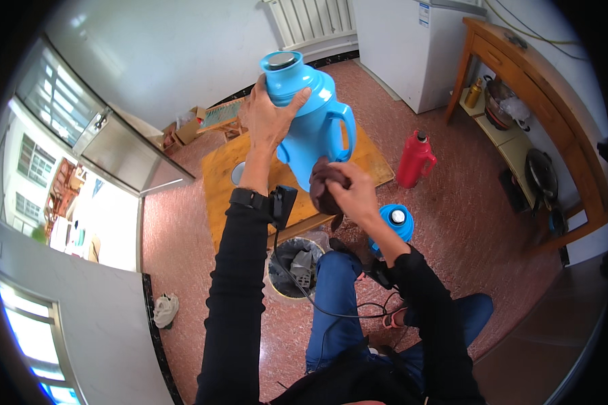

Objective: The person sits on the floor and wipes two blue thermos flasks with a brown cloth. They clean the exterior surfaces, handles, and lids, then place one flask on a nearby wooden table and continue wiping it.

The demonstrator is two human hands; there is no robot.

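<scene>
A light blue thermos flask [309, 129] with a side handle and a grey-topped stopper leans a little over the wooden table [223, 197]. My left hand [271, 114] grips it just below the neck, thumb on the near side. Bunched in the fingers of my right hand [357, 192] is a dark brown cloth [327, 187], pressed against the flask's lower body under the handle. The flask's base is hidden behind the cloth and hand. A second blue thermos flask [396, 223] with a whitish stopper stands on the floor beyond my right forearm, which partly covers it.
A red thermos flask [414, 159] stands on the reddish floor, right of the table. Between table and knees sits a lined waste bin [296, 268]. A cable [309, 298] hangs from my left wrist across my legs. Right is a wooden shelf table [542, 96] holding pans; behind, a white freezer [400, 50].
</scene>
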